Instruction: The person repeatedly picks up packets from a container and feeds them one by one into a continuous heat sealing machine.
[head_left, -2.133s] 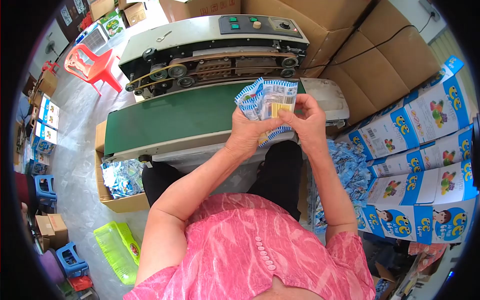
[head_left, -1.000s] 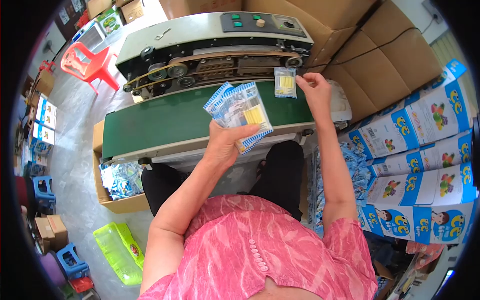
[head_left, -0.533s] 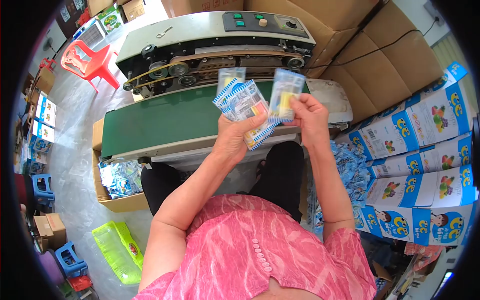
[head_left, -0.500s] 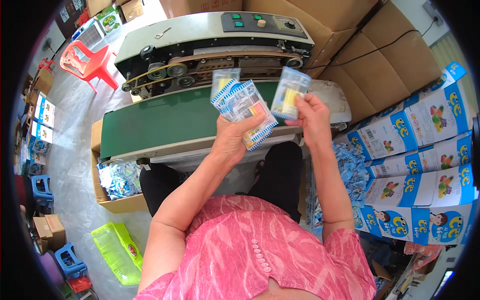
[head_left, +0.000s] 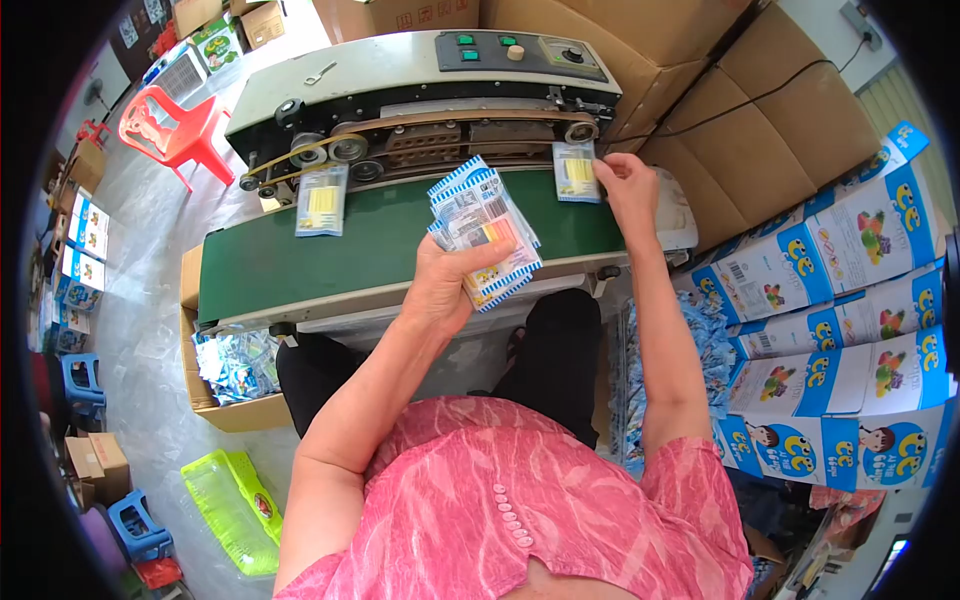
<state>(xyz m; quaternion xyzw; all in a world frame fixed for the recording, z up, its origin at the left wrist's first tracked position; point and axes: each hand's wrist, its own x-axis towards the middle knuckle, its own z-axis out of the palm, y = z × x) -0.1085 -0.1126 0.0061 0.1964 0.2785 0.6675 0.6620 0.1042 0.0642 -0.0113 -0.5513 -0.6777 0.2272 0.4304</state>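
Observation:
My left hand (head_left: 450,280) is closed on a fanned stack of blue-and-white packets (head_left: 485,235) above the near edge of the green belt (head_left: 400,215). At the belt's right part, my right hand (head_left: 628,185) has its fingertips pinched at the right edge of a clear packet with yellow contents (head_left: 577,172). That packet's top edge meets the rollers of the sealing machine (head_left: 420,75). Farther left, a similar packet (head_left: 322,200) lies on the belt, its top under the drive band.
An open carton (head_left: 245,412) of packets sits below the belt's left end. At right are a heap of blue packets (head_left: 680,350) and printed cartons (head_left: 800,270). A green basket (head_left: 235,510), a red chair (head_left: 180,130) and blue stools (head_left: 140,520) stand at left.
The first packet has travelled left along the belt. My right hand has moved another packet up to the machine's right side. My left hand still holds the stack, slightly lower.

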